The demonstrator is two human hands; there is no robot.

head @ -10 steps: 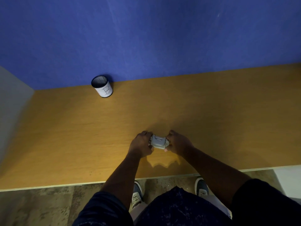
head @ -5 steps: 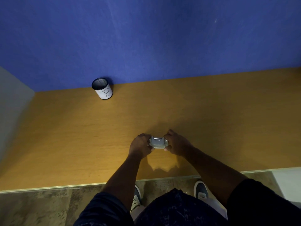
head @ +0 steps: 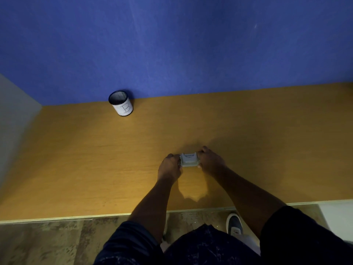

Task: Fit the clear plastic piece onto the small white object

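A small white object (head: pixel 189 160) sits between both hands, just above the wooden table (head: pixel 95 159). Its top looks glossy, as if a clear plastic piece lies over it, but I cannot tell the two apart in the dim light. My left hand (head: pixel 170 166) grips its left end with curled fingers. Its right end is gripped by my right hand (head: pixel 210 161). Both ends of the object are hidden by fingers.
A mesh pen cup (head: pixel 121 103) with a white label marked "B" stands at the back left against the blue wall. A grey panel bounds the table on the left. The table's front edge runs just below my forearms, with floor and shoes beneath.
The object has turned from slightly tilted to square between my hands. Both hands keep their grip and stay in the same spot on the table.
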